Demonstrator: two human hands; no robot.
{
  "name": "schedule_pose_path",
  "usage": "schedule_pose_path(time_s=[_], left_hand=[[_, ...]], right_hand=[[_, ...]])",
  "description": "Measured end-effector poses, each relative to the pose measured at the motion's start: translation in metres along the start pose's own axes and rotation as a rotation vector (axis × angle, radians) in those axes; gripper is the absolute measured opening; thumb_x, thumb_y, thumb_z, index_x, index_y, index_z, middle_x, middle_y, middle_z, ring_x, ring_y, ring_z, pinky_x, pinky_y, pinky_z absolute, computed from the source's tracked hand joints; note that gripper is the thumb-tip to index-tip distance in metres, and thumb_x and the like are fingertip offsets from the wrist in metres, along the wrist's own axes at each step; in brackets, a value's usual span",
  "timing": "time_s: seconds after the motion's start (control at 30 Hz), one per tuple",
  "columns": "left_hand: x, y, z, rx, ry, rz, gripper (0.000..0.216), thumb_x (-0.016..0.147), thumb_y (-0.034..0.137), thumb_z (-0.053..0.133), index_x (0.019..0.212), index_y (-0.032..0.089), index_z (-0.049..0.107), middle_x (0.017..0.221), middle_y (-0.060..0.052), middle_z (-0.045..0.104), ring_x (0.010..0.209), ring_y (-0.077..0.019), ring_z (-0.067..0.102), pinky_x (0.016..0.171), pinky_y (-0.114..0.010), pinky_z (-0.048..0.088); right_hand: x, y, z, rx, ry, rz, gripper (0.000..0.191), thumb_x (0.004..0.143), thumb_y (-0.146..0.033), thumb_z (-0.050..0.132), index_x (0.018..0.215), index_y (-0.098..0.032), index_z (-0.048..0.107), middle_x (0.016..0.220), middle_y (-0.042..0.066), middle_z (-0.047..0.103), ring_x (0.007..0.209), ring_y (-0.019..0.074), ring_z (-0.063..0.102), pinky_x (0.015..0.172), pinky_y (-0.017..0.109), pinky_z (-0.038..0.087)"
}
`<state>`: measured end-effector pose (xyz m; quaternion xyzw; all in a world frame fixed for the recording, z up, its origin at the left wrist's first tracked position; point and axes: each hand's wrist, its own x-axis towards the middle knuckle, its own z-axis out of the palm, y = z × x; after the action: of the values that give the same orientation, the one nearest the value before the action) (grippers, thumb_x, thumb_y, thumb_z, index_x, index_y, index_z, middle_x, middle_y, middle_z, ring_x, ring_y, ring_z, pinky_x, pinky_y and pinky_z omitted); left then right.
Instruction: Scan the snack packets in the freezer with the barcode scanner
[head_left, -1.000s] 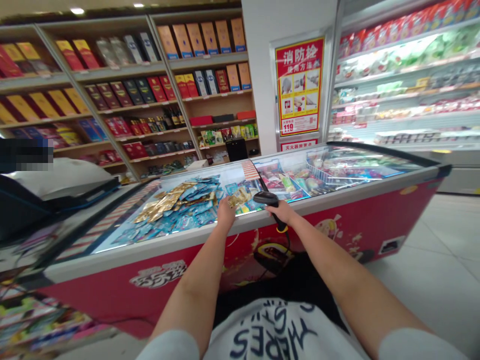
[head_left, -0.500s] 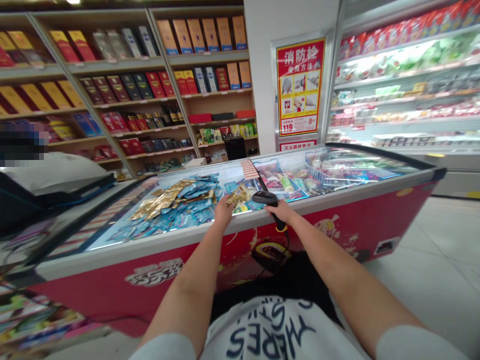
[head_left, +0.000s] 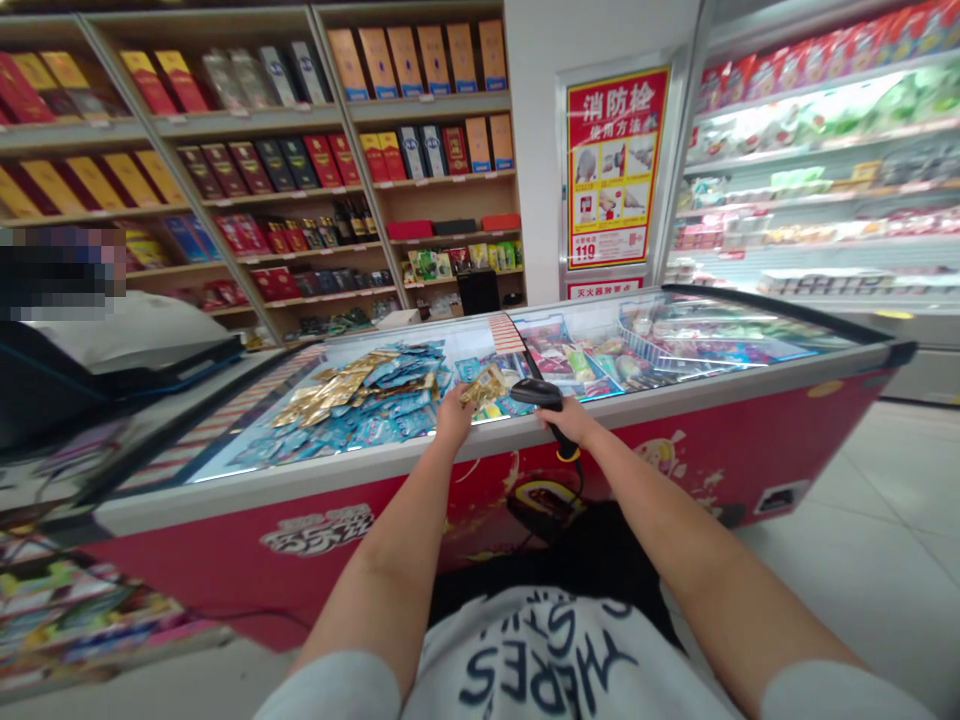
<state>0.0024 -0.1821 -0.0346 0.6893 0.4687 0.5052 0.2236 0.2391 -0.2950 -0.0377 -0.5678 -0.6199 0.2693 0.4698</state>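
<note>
Over the front rim of the chest freezer [head_left: 360, 463], my left hand [head_left: 454, 415] is closed on a gold foil packet [head_left: 484, 384], whose printed face is turned up. My right hand [head_left: 571, 420] is wrapped round the handle of a black barcode scanner [head_left: 537, 392]. The scanner's head points left at the packet, a small gap apart. A cable hangs from the scanner's yellow-ringed base. Left of my left hand, gold packets [head_left: 334, 390] and blue packets [head_left: 394, 425] lie in a loose pile on the freezer's glass top.
A person [head_left: 135, 315] is at the counter on the left. Shelves of boxed goods [head_left: 274, 165] stand behind the freezer. A wire basket [head_left: 637, 345] and bagged goods show under the glass at right. A lit refrigerated display [head_left: 817, 200] is at far right.
The view has shifted slightly, so the scene sits a little further right. My hands keep hold of the gold packet and the scanner, in almost the same positions.
</note>
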Motion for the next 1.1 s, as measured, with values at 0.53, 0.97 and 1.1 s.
schedule_pose_path(time_s=[0.53, 0.97, 1.1], left_hand=[[-0.04, -0.008, -0.077, 0.656, 0.188, -0.045, 0.03, 0.086, 0.022, 0.049, 0.111, 0.021, 0.065, 0.123, -0.011, 0.055, 0.098, -0.0236, 0.06, 0.084, -0.036, 0.047], [-0.05, -0.005, -0.054, 0.77, 0.333, -0.116, 0.031, 0.092, 0.034, 0.044, 0.102, 0.024, 0.072, 0.119, -0.009, 0.064, 0.121, -0.0323, 0.044, 0.098, -0.048, 0.034], [-0.05, -0.004, -0.051, 0.733, 0.32, -0.135, 0.03, 0.09, 0.032, 0.047, 0.105, 0.023, 0.071, 0.119, -0.01, 0.065, 0.12, -0.033, 0.045, 0.098, -0.05, 0.034]], right_hand=[[0.001, -0.002, 0.002, 0.047, 0.013, 0.018, 0.028, 0.074, -0.035, 0.063, 0.051, -0.019, 0.064, 0.055, 0.004, 0.064, 0.058, 0.0192, 0.059, 0.065, 0.032, 0.044], [0.001, 0.002, 0.002, 0.076, 0.024, 0.0, 0.034, 0.076, -0.043, 0.063, 0.053, -0.019, 0.065, 0.059, 0.005, 0.066, 0.061, 0.02, 0.06, 0.065, 0.032, 0.044], [0.001, 0.002, 0.003, 0.079, 0.023, 0.0, 0.036, 0.077, -0.046, 0.063, 0.052, -0.019, 0.066, 0.06, 0.006, 0.067, 0.062, 0.0204, 0.061, 0.066, 0.032, 0.045]])
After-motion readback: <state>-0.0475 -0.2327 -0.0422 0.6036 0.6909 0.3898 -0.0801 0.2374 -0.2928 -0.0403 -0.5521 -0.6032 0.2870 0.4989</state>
